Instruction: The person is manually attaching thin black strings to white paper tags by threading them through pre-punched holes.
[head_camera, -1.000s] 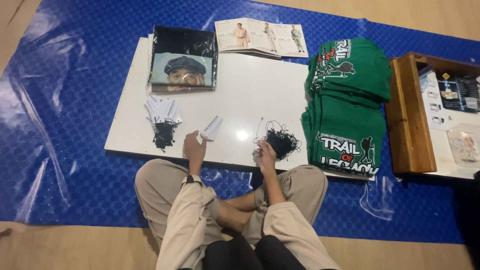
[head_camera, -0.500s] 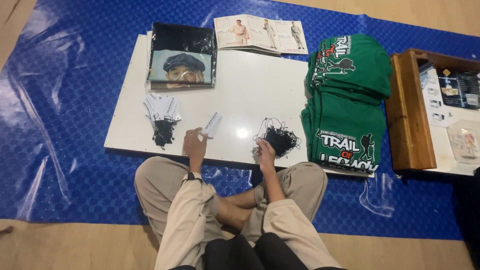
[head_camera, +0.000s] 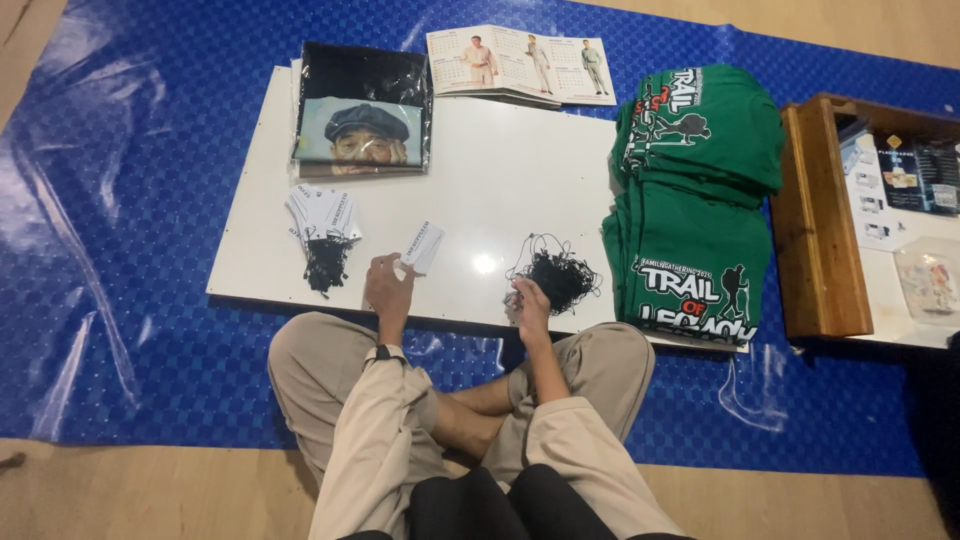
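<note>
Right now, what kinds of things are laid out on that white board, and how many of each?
Piles of green shirts: 1
Black bagged garment with a portrait print: 1
Open booklet: 1
Bundle of tags with strings attached: 1
Single tag, held by the left hand: 1
Tangle of black strings, at the right hand: 1
Total: 6

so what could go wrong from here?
1. The right hand picks at the tangled black strings; several may lift together or knot.
2. The left hand pinches one white tag by its edge; it could bend or slip.
3. The strings sit near the white board edge; loose ones may slide off.
</note>
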